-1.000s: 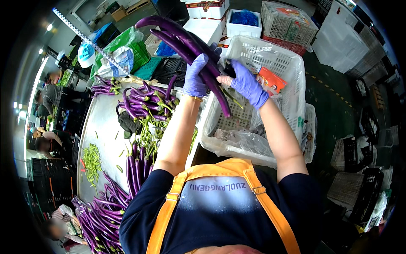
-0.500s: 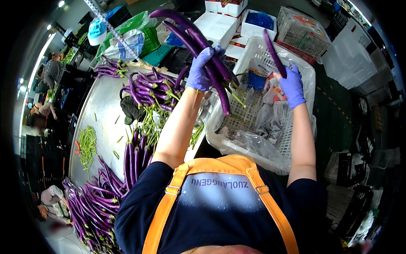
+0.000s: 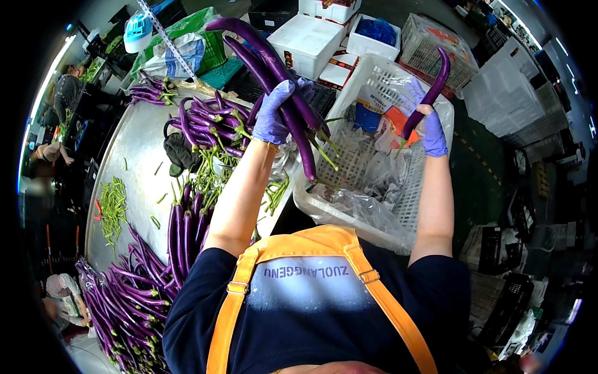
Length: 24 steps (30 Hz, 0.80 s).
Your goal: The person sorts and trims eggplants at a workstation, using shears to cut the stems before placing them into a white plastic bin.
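My left hand, in a purple glove, is closed around several long purple eggplants above the table's right edge. Their stem ends point down toward the crate. In my gloved right hand, a single curved eggplant is gripped between thumb and fingers, stem end low, over the crate's right side. Below both hands sits a white perforated crate lined with clear plastic, with crumpled bags inside. More eggplants lie piled on the metal table, beside my left forearm.
A large heap of eggplants fills the lower left. Green pods and a dark cloth-like item lie on the table. White foam boxes and a lattice crate stand beyond. Other people work at far left.
The eggplant in my right hand has turned from leaning left to leaning right, its stem end now showing below. My left hand still holds its eggplants; the whole view has shifted slightly.
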Available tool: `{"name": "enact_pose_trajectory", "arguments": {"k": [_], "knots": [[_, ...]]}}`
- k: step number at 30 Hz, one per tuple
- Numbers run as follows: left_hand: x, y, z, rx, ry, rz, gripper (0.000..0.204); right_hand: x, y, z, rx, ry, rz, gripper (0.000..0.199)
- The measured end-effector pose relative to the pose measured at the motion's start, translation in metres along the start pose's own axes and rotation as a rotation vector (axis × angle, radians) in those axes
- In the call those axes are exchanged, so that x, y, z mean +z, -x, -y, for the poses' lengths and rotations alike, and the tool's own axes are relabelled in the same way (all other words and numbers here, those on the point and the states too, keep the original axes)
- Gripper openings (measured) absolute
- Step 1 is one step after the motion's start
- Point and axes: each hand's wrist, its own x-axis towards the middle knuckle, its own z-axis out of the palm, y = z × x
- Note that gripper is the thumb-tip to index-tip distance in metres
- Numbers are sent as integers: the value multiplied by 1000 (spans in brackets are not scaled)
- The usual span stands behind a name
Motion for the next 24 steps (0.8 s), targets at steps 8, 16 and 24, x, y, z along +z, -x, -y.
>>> {"name": "enact_pose_trajectory", "arguments": {"k": [8,16,24], "knots": [[2,41,-1,299,-268,-87,30,115,0,-17,152,646,169,63],[-26,211,-71,735,111,-444,55,365,57,-96,163,714,1069,98],[-120,395,-72,742,153,-771,66,520,142,-193,-445,1016,1793,84]]}}
